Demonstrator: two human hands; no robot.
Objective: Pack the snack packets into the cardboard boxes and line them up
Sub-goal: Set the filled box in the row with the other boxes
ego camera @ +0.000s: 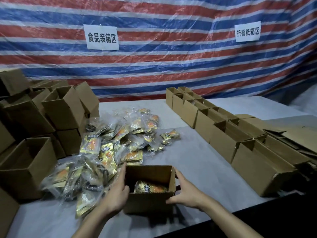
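We see a red, white and blue striped tarp (154, 69) across the whole back, with a grey-covered table (197, 157) in front of it. Far left, a stack of empty boxes (63, 110), tops open, piled unevenly. On the right, a row of boxes (221, 140) runs diagonally from the back toward the near edge, touching side to side, with flattened cardboard (300, 133) just behind them. Left of centre is a loose pile of snack packets (109, 152), gold and orange in clear wrap. At the near edge, touching the pile, sits the open box (151, 201). We note the left hand (116, 194) grips its near-left corner, fingers up the left wall, thumb at the rim. The right hand (185, 191) grips the near-right corner, fingers along the right wall, thumb on the front face. Two white paper signs (102, 37) hang on the tarp. One packet inside the box (151, 187) lies flat on the bottom. A stray packet (169, 136) lies just right of the pile.
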